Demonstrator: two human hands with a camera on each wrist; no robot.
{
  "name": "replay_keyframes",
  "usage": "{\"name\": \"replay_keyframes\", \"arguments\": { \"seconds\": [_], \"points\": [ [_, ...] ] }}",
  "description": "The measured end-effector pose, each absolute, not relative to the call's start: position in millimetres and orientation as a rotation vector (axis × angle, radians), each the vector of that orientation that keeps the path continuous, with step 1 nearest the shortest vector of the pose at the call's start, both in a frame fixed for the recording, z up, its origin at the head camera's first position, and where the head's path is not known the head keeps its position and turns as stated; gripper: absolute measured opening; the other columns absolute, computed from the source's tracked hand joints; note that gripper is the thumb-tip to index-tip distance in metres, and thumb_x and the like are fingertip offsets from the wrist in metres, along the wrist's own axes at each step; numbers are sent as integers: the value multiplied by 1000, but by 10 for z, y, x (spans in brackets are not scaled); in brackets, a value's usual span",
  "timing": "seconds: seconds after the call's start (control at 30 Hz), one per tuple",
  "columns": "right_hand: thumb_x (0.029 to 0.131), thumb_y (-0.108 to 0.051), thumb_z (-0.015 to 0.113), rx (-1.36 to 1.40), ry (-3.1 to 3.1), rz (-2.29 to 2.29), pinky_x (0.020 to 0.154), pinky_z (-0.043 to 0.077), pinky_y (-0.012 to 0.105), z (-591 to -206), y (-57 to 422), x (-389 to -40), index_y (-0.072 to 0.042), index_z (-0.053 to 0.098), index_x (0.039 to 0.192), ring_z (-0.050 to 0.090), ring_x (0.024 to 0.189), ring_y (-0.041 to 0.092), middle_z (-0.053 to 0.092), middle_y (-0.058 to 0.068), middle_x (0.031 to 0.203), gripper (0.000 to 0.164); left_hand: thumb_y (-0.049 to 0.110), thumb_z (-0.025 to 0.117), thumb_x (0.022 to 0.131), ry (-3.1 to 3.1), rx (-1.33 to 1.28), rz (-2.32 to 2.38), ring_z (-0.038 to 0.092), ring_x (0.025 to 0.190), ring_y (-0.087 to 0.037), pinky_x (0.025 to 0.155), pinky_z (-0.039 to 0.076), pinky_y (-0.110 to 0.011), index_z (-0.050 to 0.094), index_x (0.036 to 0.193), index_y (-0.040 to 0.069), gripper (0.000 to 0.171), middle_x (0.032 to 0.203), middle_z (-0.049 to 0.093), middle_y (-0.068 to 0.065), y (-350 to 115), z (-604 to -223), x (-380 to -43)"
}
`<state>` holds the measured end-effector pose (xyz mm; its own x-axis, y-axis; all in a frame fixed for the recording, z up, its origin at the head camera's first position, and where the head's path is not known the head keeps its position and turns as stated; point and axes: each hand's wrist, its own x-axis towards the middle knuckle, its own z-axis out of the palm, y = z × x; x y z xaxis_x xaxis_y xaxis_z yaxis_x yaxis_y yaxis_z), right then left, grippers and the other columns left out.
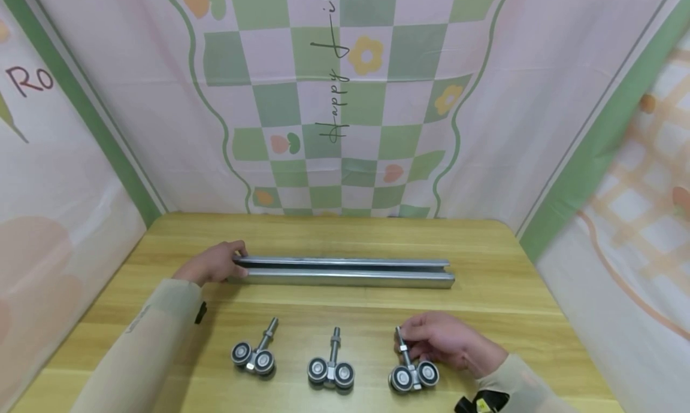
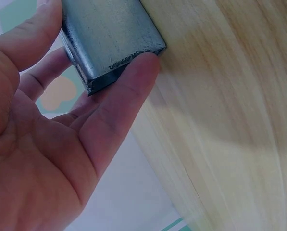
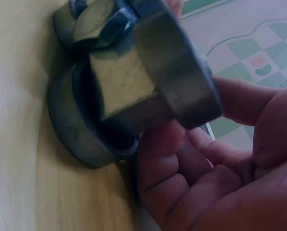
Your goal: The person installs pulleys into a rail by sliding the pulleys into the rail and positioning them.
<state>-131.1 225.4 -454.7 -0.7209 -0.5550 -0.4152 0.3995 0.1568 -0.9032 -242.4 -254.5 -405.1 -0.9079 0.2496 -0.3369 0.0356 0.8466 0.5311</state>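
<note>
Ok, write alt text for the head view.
A person's left hand grips the left end of a long silver metal channel rail on a light wooden table, while the right hand holds a silver metal roller trolley with a threaded bolt, the rightmost of three. Green-checked fabric hangs behind.

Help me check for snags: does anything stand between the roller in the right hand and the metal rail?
Nothing visible, beyond the right hand itself: only tabletop separates the roller from the metal rail. The middle roller and left roller lie off to one side.
</note>
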Motion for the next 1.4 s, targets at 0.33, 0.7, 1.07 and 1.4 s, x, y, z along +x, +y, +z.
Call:
{"name": "replay_keyframes", "arguments": {
  "seconds": [0.33,0.7,1.07,1.4],
  "points": [
    [100,-15,57,-206,1789,-1647,56,47,23,-4588,2233,-1311,9,62,97,63,67,18,68,18,83,25,16,74,91,2627,210,745,55,77,-24,64,52,-36,57,114,9,30,99,61,-10,-2544,-4059,-2429],
    [98,-14,59,-190,1895,-1684,58,47,24,-4506,2234,-1285,9,61,98,59,69,18,66,16,85,23,17,75,90,2632,204,744,55,77,-24,64,51,-36,57,114,8,31,99,61,-10,-2542,-4059,-2430],
    [99,-11,58,-153,2091,-1680,58,50,28,-4365,2236,-1257,9,60,102,59,70,22,65,14,85,21,17,74,90,2638,207,732,55,77,-24,64,51,-35,57,114,9,30,99,61,-10,-2541,-4056,-2440],
    [97,-4,60,-117,2318,-1637,70,56,36,-4227,2200,-1204,5,62,103,63,84,28,66,16,94,11,17,74,91,2632,210,732,55,77,-24,64,51,-35,57,115,8,31,100,61,-11,-2534,-4042,-2438]
  ]
}}
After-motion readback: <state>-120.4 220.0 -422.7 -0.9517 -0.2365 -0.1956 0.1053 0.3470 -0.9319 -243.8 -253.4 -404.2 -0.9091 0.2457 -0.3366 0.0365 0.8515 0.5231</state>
